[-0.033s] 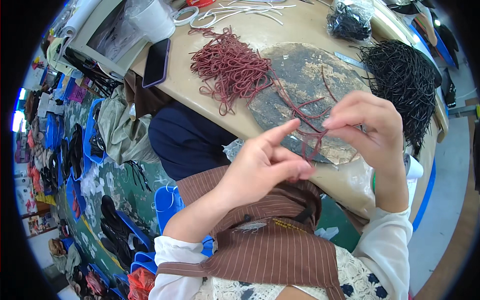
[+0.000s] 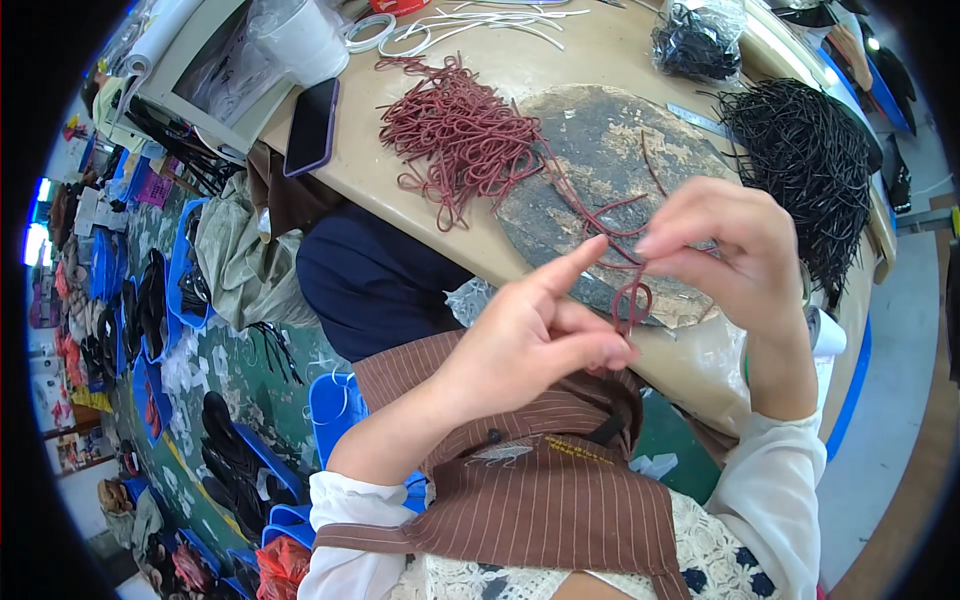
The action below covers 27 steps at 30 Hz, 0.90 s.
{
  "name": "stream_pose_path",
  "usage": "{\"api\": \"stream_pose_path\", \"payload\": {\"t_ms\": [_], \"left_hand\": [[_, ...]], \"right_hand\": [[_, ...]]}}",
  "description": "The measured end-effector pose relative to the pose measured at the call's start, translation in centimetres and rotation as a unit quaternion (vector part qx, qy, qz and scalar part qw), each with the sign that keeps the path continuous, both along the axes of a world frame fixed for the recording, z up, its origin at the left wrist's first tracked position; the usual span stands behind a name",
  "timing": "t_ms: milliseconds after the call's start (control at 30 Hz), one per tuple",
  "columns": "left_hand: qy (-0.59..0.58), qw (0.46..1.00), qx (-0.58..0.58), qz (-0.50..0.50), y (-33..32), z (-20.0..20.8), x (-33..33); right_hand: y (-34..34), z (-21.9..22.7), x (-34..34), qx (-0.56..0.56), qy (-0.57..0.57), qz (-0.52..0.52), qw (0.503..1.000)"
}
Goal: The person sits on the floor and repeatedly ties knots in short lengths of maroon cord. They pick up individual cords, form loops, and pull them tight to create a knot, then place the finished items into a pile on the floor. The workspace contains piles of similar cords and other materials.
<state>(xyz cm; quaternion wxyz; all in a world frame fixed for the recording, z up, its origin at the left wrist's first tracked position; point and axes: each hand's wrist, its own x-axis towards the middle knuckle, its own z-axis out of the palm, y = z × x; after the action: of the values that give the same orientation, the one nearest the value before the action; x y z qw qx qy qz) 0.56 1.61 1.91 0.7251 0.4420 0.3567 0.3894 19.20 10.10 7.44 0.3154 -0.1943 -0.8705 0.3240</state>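
A thin dark-red cord (image 2: 634, 306) runs between my two hands and curls into a small loop. My left hand (image 2: 535, 335) pinches it between thumb and bent fingers, with the index finger stretched out toward the right hand. Higher up, the thumb and index finger of my right hand (image 2: 735, 250) are closed on the cord too. Both hands hang over the near edge of a round, worn grey board (image 2: 580, 130). More red cord trails across that board from a tangled heap of dark-red cords (image 2: 455, 140) on its left.
A bundle of black cords (image 2: 800, 170) lies right of the board, beside a metal ruler (image 2: 697, 120). A phone (image 2: 312, 127) rests near the table's left edge. White cords (image 2: 490, 22) and a bagged black bundle (image 2: 695, 42) lie at the back. Blue bins (image 2: 335, 415) stand on the floor.
The cord loop between my hands has become rounder and clearer. My right hand has shifted slightly left, and my left hand has barely moved.
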Motion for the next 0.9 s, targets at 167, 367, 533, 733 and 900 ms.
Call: {"api": "stream_pose_path", "payload": {"t_ms": [167,367,533,733,900], "left_hand": [[-0.032,0.990,0.126,0.050,-0.8,0.8,0.2],[0.060,0.985,0.107,0.117,-0.7,0.2,-0.6],[0.124,0.981,0.110,0.100,-0.5,-0.6,0.3],[0.026,0.988,0.025,0.148,-0.1,-1.3,0.5],[0.060,0.981,0.028,0.180,-0.1,-2.7,-0.3]], "right_hand": [[-0.2,-3.3,-1.1,-0.515,0.039,0.053,0.855],[-2.7,-3.6,0.3,-0.483,0.014,0.025,0.875],[-3.3,-2.0,0.6,-0.494,0.048,0.054,0.867],[-3.8,-2.1,-0.8,-0.400,0.001,-0.030,0.916],[-3.6,-3.8,-2.2,-0.300,-0.024,-0.074,0.951]]}}
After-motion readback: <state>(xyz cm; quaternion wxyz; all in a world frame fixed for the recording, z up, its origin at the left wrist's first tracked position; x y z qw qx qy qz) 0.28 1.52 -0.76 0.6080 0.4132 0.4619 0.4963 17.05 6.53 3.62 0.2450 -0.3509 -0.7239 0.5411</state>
